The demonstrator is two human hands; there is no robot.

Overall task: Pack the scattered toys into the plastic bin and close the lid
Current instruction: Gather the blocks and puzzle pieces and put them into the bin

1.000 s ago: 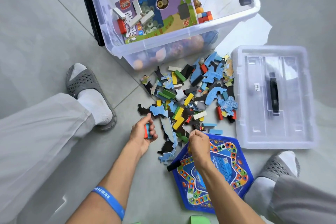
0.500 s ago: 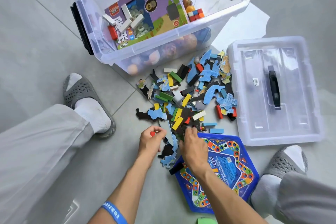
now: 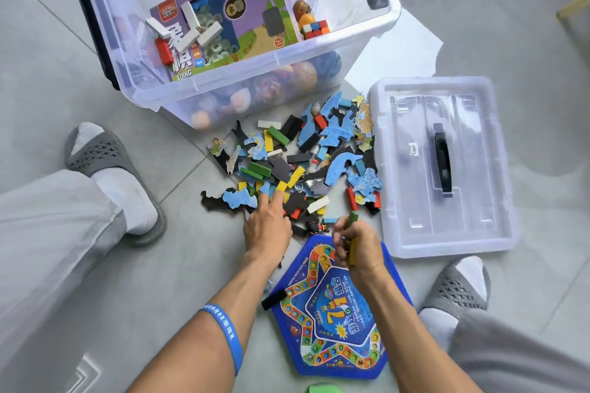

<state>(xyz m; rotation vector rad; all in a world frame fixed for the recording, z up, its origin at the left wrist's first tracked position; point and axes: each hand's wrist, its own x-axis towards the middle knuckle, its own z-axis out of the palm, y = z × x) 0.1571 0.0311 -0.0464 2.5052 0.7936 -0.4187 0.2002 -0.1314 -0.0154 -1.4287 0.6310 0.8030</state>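
Observation:
The clear plastic bin (image 3: 274, 56) stands open at the top, holding a purple game box (image 3: 242, 0), white and red blocks, balls and a small figure. Its lid (image 3: 415, 233) lies flat on the floor to the right, black handle up. Between them spreads a pile of puzzle pieces and coloured blocks (image 3: 303, 163). My left hand (image 3: 266, 228) lies palm down at the pile's near edge, fingers stretched onto the pieces. My right hand (image 3: 359, 247) grips a few blocks, a green one (image 3: 352, 218) sticking up from the fingers, above a blue star-shaped game board (image 3: 335, 316).
My feet in grey slippers (image 3: 105, 156) (image 3: 456, 287) flank the pile on the grey tiled floor. A black block (image 3: 274, 298) lies at the board's left edge. A green object (image 3: 325, 389) shows at the bottom edge, a wooden leg (image 3: 574, 6) at the far right.
My left hand has moved forward from beside the pile onto its near edge and spread its fingers. My right hand has lifted off the pile with blocks in its grip.

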